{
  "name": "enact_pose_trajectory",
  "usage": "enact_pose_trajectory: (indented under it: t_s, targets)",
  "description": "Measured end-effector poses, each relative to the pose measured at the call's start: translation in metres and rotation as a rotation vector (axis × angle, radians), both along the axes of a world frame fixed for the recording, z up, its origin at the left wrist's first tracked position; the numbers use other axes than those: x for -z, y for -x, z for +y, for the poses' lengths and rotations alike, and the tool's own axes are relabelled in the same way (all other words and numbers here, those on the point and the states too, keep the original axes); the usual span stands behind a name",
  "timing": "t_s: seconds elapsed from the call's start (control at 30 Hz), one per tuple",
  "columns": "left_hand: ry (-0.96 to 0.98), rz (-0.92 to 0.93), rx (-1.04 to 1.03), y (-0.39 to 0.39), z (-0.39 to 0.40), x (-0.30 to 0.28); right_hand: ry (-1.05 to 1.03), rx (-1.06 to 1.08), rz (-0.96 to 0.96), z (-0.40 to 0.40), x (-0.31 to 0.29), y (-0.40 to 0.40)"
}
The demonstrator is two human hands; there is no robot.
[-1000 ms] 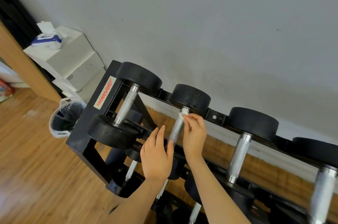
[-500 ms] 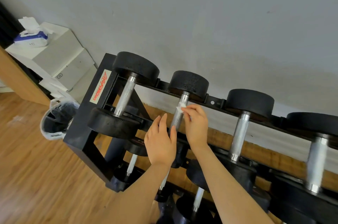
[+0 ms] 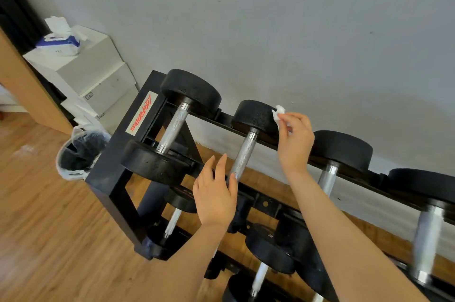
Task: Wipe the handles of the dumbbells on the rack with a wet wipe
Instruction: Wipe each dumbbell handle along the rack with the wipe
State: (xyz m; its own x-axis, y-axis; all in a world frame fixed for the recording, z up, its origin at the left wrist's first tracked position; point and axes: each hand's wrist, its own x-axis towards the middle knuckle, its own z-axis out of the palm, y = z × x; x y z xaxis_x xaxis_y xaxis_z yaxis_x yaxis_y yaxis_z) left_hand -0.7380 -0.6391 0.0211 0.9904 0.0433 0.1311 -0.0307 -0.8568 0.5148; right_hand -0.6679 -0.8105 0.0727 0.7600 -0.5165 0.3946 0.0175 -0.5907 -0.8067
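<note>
While the right hand (image 3: 294, 144) pinches a crumpled white wet wipe (image 3: 278, 113) between curled fingertips, lifted clear of the steel and level with the far head of the second dumbbell (image 3: 256, 116), the knurled handle (image 3: 242, 158) below it stands bare from collar to collar. At the near end of that handle the left hand (image 3: 216, 193) rests with fingers straight and loosely spread, fingertips touching the bar's lower end and covering the dumbbell's near head, gripping nothing. Just to the left lies the first dumbbell (image 3: 172, 129), its handle tilted the same way and its near head sitting at the left end of the black rack (image 3: 110, 178), whose end frame carries a red-lettered label (image 3: 141, 116). Between the first two handles an open gap shows the rack's rails. To the right, a third dumbbell (image 3: 342, 149) sits behind the right wrist, and a fourth (image 3: 427, 232) is blurred at the frame's right edge. Smaller dumbbells fill the lower tier, partly hidden by both forearms. Beyond the rack's left end, a lined waste bin (image 3: 78, 151) stands on the wooden floor (image 3: 49, 227), close to the frame. Farther left, white boxes (image 3: 93, 72) are stacked against the grey wall (image 3: 270, 18), with a pack of wipes (image 3: 60, 41) on top, one sheet sticking up.
</note>
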Motion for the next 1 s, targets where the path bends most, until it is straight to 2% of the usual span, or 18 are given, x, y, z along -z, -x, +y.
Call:
enact_pose_trajectory:
  t_s: [0.37,0.53,0.67,0.83,1.0]
  targets:
    - [-0.001,-0.030,-0.130,0.005,-0.009,0.002,0.100,-0.253,0.028,-0.007,0.007,0.007]
    - [0.055,0.008,-0.345,0.014,-0.023,0.001,0.176,-0.314,0.034,-0.020,-0.006,-0.015]
    - [0.038,-0.014,-0.350,0.014,-0.024,0.003,0.236,-0.330,0.031,-0.017,-0.009,-0.027]
    - [0.034,-0.056,-0.351,0.013,-0.025,0.005,0.254,-0.530,0.031,-0.007,0.012,-0.010]
    - [0.047,-0.065,-0.351,0.014,-0.025,0.003,0.316,-0.514,0.029,-0.011,-0.003,-0.039]
